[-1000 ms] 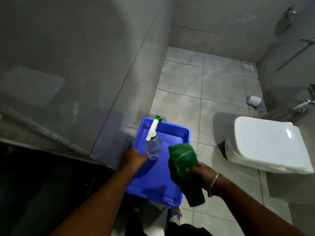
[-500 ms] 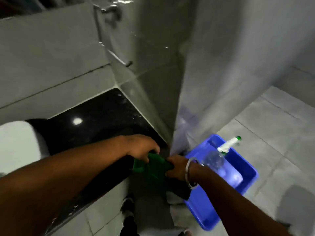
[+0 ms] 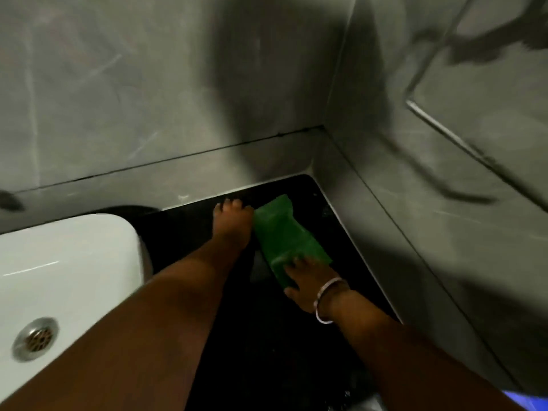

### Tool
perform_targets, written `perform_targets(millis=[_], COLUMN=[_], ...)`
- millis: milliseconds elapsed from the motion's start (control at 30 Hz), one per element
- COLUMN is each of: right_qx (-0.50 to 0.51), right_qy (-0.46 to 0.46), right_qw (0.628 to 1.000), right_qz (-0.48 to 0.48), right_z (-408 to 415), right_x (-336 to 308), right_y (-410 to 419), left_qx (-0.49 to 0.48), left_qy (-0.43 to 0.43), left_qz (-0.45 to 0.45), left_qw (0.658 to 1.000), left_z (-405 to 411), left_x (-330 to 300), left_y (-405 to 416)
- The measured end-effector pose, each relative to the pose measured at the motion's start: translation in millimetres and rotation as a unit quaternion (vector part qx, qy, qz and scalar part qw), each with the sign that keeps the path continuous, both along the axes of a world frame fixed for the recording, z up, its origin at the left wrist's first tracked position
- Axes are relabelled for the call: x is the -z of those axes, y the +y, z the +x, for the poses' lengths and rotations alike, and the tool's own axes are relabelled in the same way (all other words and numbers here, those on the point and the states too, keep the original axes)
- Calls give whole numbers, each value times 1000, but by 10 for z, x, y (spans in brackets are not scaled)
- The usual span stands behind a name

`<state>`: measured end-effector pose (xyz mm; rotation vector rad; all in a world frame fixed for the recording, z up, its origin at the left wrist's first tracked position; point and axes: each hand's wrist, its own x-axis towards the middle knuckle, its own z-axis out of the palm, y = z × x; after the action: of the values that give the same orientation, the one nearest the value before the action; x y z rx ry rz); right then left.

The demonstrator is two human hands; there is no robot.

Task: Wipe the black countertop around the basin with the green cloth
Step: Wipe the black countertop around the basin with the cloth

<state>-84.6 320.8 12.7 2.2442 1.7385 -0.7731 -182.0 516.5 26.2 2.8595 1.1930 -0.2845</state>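
Nothing readable here at all, no labels, brand names, numbers or signs anywhere I can make out.

A plain green cloth [image 3: 281, 235] lies under the fingers [image 3: 299, 262] of the right hand. The surface [image 3: 267, 336] beneath it is glossy black. Left of the fingers, the basin [image 3: 74, 262] is white with a silver drain [image 3: 35, 339]. The walls [image 3: 148, 84] beyond are grey, faintly streaked. The bangle [image 3: 326, 298] is silver.
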Motion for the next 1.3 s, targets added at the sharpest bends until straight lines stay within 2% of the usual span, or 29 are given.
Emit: perform_targets(millis=[100, 167, 233, 333, 500, 567, 633, 767, 900, 1000, 1200, 1300], right_qx=[27, 21, -5, -16, 100, 104, 82, 135, 200, 172, 146, 136], right_qy=[-63, -70, -47, -41, -54, -61, -59, -96, -106, -111, -111, -121], right_qw=[990, 983, 985, 988, 979, 975, 975, 973, 958, 968, 971, 969], right_qz=[125, 171, 164, 147, 169, 187, 197, 159, 174, 149, 156, 165], right_z=[32, 92, 171, 290, 742, 918, 1068, 1272, 699, 472, 981, 1024], right_x=[174, 240, 338, 509, 631, 664, 677, 634, 692, 671, 638, 658], right_y=[397, 681, 966, 1258, 1672, 1734, 1685, 1317, 206, -366, 478, 577], left_qx=[-84, -126, -152, -145, -147, -147, -147, -139, -141, -140, -138, -134], left_qy=[-67, -104, -138, -148, -163, -159, -156, -148, -138, -144, -156, -150], left_qz=[-36, -77, -84, -48, -33, -27, -26, -23, -35, -34, -13, -3], left_qw=[994, 984, 975, 977, 975, 976, 976, 979, 980, 979, 978, 980], left_z=[-192, -224, -217, -198, -157, -149, -157, -174, -182, -180, -191, -193], left_x=[391, 549, 683, 814, 872, 893, 904, 875, 836, 851, 966, 1004], left_y=[295, 349, 361, 340, 352, 364, 373, 355, 350, 366, 381, 382])
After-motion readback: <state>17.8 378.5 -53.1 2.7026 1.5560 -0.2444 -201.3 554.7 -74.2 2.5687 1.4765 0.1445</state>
